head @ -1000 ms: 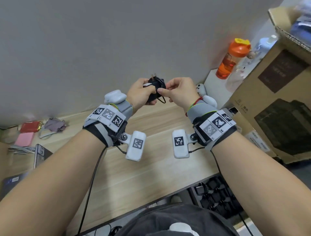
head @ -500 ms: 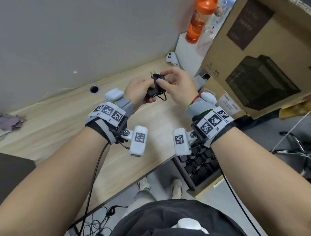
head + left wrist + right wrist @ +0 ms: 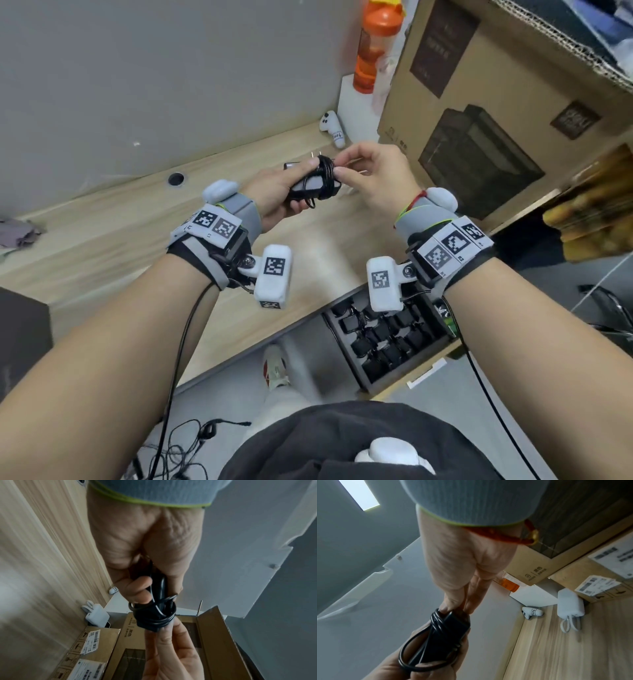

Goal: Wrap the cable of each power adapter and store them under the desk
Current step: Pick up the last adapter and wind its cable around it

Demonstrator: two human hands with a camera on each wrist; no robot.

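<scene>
Head view: you hold one black power adapter (image 3: 310, 185) in both hands above the wooden desk (image 3: 102, 240).
Your left hand (image 3: 274, 195) curls round the adapter's body, thumb on top. Its cable (image 3: 325, 174) is coiled tightly around the block, one loose loop hanging below. Your right hand (image 3: 376, 178) pinches the coil at the adapter's end. Lower right, a box of black adapters (image 3: 387, 339) sits beneath the desk edge.

adapter: small black power brick (image 3: 310, 186), held up above the tabletop (image 3: 137, 219), prongs pointing away
cable: thin black cord (image 3: 325, 174) coiled tight round the brick's middle, one loose loop hanging off underneath
</scene>
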